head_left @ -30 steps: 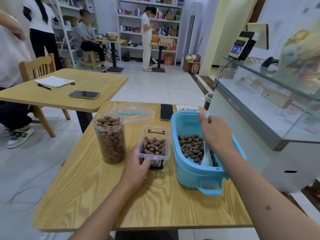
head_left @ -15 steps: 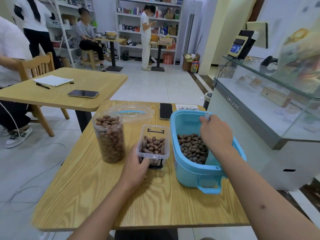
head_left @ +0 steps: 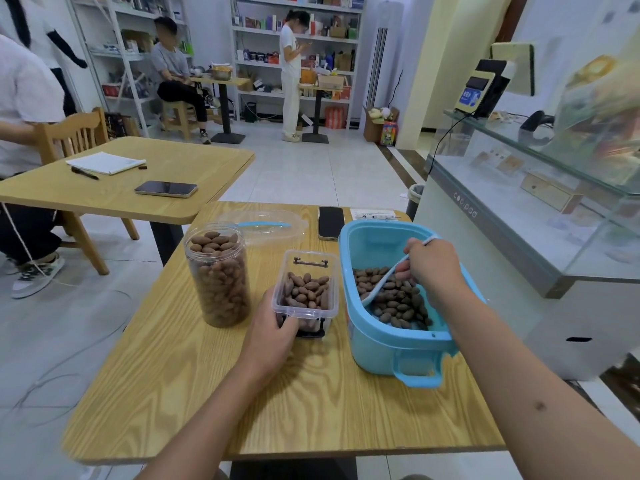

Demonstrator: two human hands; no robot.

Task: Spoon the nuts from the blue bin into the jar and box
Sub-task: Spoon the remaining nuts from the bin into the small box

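Wood-grain bench (head_left: 214, 393), items as you see them. Blue bin (head_left: 391, 344): right of centre, near handle toward you, its far right wall hidden behind your right hand (head_left: 433, 265). Nuts (head_left: 398, 299): one shallow layer across the bin floor, partly covered by your wrist. Spoon (head_left: 384, 282): pale, handle gripped in your right fist with its end showing above the knuckles; the bowl dips among the nuts and its load cannot be made out. Box (head_left: 306, 289): clear, just left of the bin, holding nuts below the rim; your left hand (head_left: 273, 334) grips its near left corner, fingers curled round and covering the front clasp. Jar (head_left: 218, 275): clear, upright, left of the box, nuts up to the mouth. Clear lid (head_left: 263, 228) with blue trim: behind the jar, edges hard to trace. Phone (head_left: 331, 222): face up at the far edge. Both forearms cut off by the bottom of the frame.
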